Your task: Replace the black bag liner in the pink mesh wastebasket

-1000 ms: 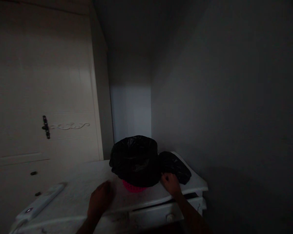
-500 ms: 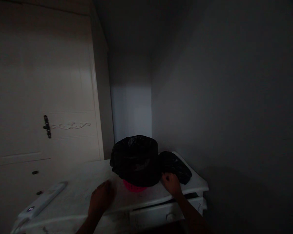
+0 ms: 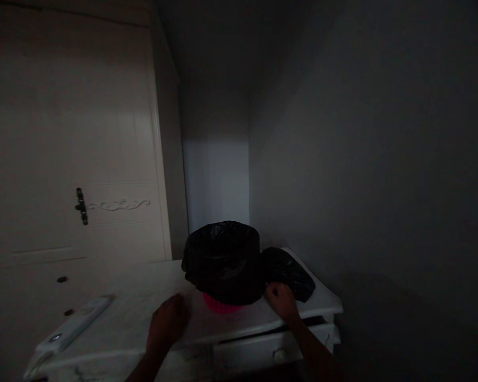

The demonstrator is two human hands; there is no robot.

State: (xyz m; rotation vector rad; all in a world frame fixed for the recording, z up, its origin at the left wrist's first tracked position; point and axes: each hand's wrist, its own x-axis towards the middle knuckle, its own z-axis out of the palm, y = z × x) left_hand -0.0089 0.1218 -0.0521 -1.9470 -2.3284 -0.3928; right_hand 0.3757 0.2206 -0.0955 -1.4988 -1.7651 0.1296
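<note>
A pink basket-like bin (image 3: 222, 306) stands on the white dresser top, with a black plastic bag (image 3: 227, 265) draped over its rim and most of its side. Only the bin's lower part shows beneath the plastic. To the right lies a second bundle of black plastic (image 3: 289, 273). My left hand (image 3: 168, 318) rests as a loose fist at the dresser's front, left of the bin and apart from it. My right hand (image 3: 281, 300) is curled closed by the bin's right side, close against the black plastic; I see nothing in its fingers. The dim light hides detail.
On the left of the white dresser top (image 3: 139, 286) lies a long white power strip (image 3: 74, 326). A dresser drawer (image 3: 258, 350) with a round knob sits slightly open below. Behind stands a white wardrobe (image 3: 115, 132) with dark handles; a grey wall (image 3: 362, 159) borders the right.
The view has shifted slightly, so everything appears a little further right. Both hands, the bin and the bags keep their places.
</note>
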